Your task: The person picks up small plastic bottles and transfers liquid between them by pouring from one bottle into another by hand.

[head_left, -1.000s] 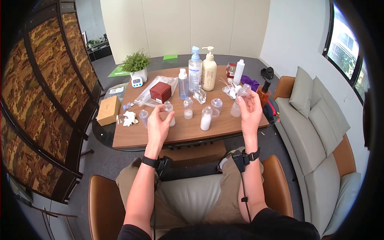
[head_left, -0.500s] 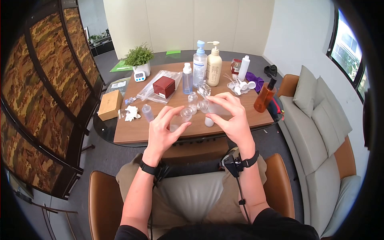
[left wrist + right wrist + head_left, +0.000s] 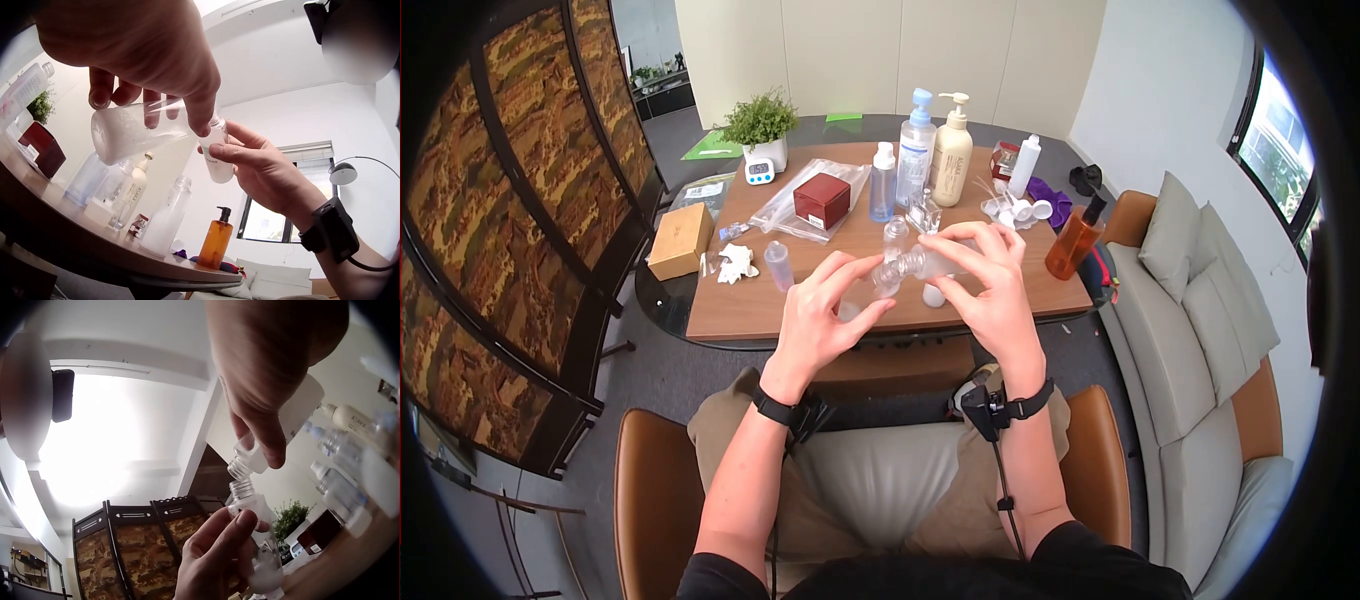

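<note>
My left hand (image 3: 818, 312) grips a clear bottle (image 3: 134, 130) with white contents at its bottom. Fingers and thumb of my right hand (image 3: 992, 295) curl round a second, translucent bottle (image 3: 299, 407), tilted with its neck down toward the first one's mouth. Both threaded necks are uncapped and meet or nearly meet; whether they touch, I cannot tell. Behind the hands stands a small clear bottle (image 3: 896, 232), and a white-filled one (image 3: 933, 296) is partly hidden under my right hand.
A blue-tinted bottle (image 3: 882, 185), a cream pump bottle (image 3: 951, 155) and a dark red box (image 3: 822, 201) stand farther back. An amber pump bottle (image 3: 1075, 243) is at the right; a small translucent bottle (image 3: 778, 266), crumpled tissue (image 3: 737, 264) and cardboard box (image 3: 681, 241) are at the left.
From the table's right side, my right hand has brought its bottle inward and tipped it. My left hand has lifted its bottle and moved toward the middle, and the two necks have come together.
</note>
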{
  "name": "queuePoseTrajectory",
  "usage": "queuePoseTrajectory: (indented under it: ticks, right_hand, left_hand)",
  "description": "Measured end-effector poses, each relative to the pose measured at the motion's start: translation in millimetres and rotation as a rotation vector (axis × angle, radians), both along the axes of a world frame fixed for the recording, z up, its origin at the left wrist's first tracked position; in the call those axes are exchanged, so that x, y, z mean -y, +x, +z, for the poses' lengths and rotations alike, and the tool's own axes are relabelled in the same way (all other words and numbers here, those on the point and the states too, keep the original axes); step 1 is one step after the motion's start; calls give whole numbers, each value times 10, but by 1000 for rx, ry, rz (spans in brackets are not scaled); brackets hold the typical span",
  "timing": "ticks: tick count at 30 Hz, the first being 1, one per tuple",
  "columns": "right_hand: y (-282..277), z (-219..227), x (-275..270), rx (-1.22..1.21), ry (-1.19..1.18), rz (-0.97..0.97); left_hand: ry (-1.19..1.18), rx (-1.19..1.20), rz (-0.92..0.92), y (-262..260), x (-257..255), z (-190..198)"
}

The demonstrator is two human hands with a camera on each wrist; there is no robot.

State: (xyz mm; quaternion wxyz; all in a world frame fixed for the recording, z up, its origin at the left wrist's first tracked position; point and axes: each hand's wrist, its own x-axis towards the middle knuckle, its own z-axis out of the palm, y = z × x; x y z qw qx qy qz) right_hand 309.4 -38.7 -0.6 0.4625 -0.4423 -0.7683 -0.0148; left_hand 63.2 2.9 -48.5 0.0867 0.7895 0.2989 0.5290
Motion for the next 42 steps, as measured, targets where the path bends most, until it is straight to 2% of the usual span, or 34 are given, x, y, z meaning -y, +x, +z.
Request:
queuePoseTrajectory:
  ticks: [10, 26, 42]
  right_hand:
    - [-14, 45, 49, 84, 43, -52]
    - [-47, 62, 84, 146, 79, -109]
    - [-68, 55, 77, 173, 120, -132]
  left_hand:
    - [-24, -71, 19, 4, 32, 24]
    - [20, -27, 2, 27, -20, -48]
    - [-30, -81, 34, 7, 21, -10]
